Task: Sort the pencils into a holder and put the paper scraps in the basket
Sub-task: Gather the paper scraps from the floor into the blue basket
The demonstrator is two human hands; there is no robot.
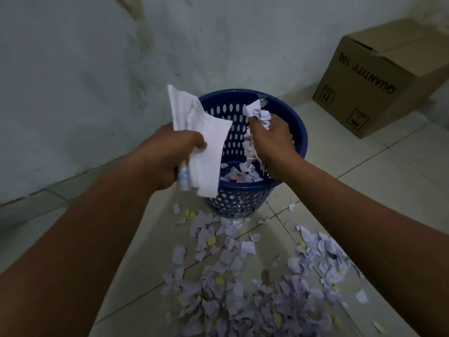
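Note:
A dark blue perforated basket (300, 132) stands on the tiled floor by the wall, with paper scraps lying at its bottom. My left hand (170, 156) grips a large crumpled white sheet of paper (206, 142) at the basket's left rim. My right hand (272, 142) holds a bunch of torn paper scraps (261, 116) over the basket's opening, and some scraps hang or fall below it. Several white and yellow paper scraps (243, 288) lie scattered on the floor in front of the basket. No pencils or holder are in view.
A brown cardboard box (379, 79) sits on the floor at the back right. A pale stained wall (97, 69) runs behind the basket. The floor is light tile (401, 166).

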